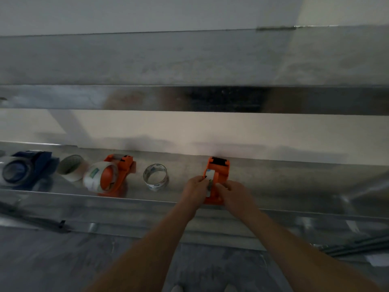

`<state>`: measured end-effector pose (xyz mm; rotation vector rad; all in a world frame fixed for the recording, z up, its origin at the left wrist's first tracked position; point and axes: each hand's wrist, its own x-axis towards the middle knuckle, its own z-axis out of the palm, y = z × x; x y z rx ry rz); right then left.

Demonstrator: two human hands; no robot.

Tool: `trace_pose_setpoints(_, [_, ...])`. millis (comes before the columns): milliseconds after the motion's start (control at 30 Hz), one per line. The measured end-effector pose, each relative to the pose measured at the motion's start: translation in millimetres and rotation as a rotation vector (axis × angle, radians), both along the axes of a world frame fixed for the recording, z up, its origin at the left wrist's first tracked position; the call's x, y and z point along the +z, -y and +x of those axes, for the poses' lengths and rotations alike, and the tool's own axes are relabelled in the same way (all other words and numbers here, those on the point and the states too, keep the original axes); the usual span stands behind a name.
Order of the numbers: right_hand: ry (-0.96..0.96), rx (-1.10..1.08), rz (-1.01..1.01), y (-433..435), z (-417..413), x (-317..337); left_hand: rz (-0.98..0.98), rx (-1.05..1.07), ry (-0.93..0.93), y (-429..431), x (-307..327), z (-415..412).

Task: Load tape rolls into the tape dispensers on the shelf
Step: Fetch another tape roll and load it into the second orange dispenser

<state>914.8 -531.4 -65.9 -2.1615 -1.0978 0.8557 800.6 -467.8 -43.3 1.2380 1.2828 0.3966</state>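
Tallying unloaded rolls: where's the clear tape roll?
Head view, left of centre: the clear tape roll sits between the loaded orange dispenser and the held orange dispenser.

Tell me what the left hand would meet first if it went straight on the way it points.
The rightmost dispenser: the left hand seems to grip its side. Past it comes only the wall, though depth is unclear.

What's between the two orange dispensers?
A loose clear roll sits on the shelf between the loaded dispenser and the held dispenser, touching neither; the head view shows it.
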Motion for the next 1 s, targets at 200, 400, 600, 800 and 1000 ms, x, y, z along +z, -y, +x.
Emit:
trace_pose_setpoints(200, [-0.018, -0.037, 0.035, 7, 4, -4, -0.024, -0.041, 0.032, 6, -5, 7])
trace_pose_setpoints(400, [-0.04, -0.132, 0.112, 5, -3, -4, -0.085, -0.066, 0.038, -3, -2, 2])
trace_pose_setpoints(600, [-0.115, -0.179, 0.19, 2, -6, -5, -0.123, -0.105, 0.026, -8, -1, 5])
trace_pose_setpoints(800, [-0.036, -0.181, 0.189, 2, -3, -7, -0.086, -0.11, 0.013, -11, -6, 8])
trace_pose_setpoints(1000, [0.244, -0.399, 0.259, 5, 13, 9, -0.077, 0.013, 0.067, -19, -12, 6])
